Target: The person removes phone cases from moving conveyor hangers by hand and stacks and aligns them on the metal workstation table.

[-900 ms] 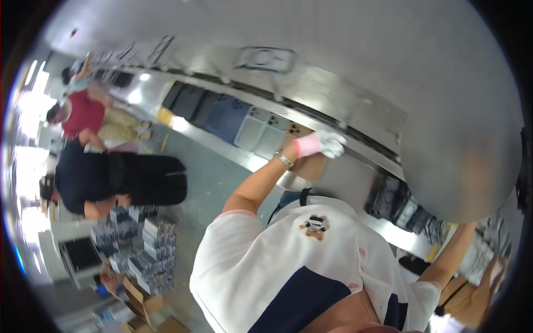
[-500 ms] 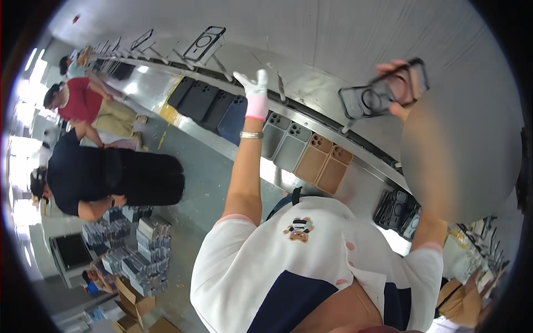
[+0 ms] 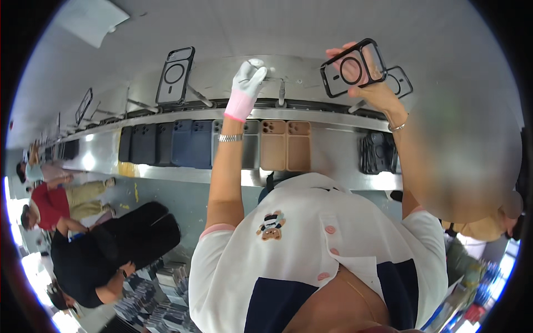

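Note:
My right hand is bare and holds a clear phone case with a black frame and a black ring, tilted above the line. Behind that wrist, a similar phone case sits on a holder. On my left hand is a white glove with a pink cuff. Its fingers are curled together beside the tip of a bare metal holder post; whatever they pinch is too small to make out. Farther left, a black-framed clear case stands on another holder arm.
Along the metal ledge below my hands lie black cases, blue cases, grey-green cases and brown cases. A stack of black-framed cases lies to the right. Co-workers stand at left, near stacked goods.
The view has turned, so the line now runs level. My left fingers have gone from spread to curled, close to the holder post. My right hand still holds the phone case.

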`<state>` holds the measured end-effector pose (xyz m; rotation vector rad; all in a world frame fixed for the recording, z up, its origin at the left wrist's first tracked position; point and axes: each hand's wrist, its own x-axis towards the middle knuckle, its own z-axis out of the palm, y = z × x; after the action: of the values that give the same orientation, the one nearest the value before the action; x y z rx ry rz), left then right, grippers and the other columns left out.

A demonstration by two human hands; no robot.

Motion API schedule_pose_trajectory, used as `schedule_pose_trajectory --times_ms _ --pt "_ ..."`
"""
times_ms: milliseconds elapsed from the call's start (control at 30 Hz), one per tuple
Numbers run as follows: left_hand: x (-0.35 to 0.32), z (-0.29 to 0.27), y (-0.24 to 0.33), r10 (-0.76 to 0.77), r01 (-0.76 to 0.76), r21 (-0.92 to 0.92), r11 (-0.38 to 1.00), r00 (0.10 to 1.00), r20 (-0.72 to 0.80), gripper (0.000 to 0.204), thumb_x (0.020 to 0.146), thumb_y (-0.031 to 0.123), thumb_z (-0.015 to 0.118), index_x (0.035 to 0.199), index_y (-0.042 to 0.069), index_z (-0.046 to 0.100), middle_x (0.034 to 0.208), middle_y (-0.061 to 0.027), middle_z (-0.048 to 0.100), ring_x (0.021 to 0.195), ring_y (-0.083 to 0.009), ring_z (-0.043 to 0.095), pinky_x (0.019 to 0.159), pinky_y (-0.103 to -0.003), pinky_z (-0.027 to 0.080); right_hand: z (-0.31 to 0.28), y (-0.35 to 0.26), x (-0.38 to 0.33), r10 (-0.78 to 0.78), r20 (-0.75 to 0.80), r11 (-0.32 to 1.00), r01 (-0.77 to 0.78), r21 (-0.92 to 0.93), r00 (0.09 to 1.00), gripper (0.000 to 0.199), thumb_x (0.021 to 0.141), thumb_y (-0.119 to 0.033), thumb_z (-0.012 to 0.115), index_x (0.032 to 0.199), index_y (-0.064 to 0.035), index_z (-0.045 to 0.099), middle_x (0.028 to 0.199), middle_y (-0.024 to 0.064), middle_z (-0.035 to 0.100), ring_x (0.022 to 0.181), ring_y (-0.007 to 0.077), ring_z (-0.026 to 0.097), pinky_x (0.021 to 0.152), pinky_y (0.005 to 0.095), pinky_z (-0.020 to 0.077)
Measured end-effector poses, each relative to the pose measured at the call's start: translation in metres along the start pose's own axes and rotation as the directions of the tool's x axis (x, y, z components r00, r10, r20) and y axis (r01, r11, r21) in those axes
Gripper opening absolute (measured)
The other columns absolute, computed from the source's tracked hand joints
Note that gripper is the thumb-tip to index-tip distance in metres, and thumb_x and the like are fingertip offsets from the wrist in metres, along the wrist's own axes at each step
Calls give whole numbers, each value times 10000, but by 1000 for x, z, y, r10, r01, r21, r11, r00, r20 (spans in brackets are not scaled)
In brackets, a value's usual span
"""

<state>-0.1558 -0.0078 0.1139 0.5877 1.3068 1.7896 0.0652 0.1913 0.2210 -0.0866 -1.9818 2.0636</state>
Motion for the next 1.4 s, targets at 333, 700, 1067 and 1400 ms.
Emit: schedule_pose_trajectory --times_ms 333,700,1067,1400 --pt "1 71 -14 157 -157 25 987 988 9 244 825 -13 709 944 26 499 977 -87 620 934 -115 616 794 -244 532 -9 -5 43 -24 -39 751 -7 -660 999 1058 517 -542 879 1362 -77 443 1265 71 561 1219 244 506 1090 393 353" --pt "42 111 2 284 -294 71 953 951 126 434 753 32 744 1126 -31 530 985 -95 668 728 -126 637 562 -276 515 -27 -4 73 72 184 169 170 -971 980 904 565 -368 848 1325 -54 475 1276 121 529 1149 322 452 1006 436 335" --pt "-66 -4 -56 -15 24 63 998 989 -150 429 896 -24 629 1307 -19 505 1186 -124 619 1079 -164 609 925 -254 508 -5 161 -50 -70 -363 250 -336 -908 929 986 616 -339 863 1389 -13 345 1276 210 444 1136 392 433 978 484 369" --pt "-91 14 -75 58 -61 -89 994 998 -37 407 943 47 588 1307 -84 464 1178 -116 603 1065 -143 577 940 -261 467 -42 178 -168 233 -618 28 -640 -768 751 1044 576 -235 802 1458 -65 272 1329 248 414 1208 451 417 987 547 376"
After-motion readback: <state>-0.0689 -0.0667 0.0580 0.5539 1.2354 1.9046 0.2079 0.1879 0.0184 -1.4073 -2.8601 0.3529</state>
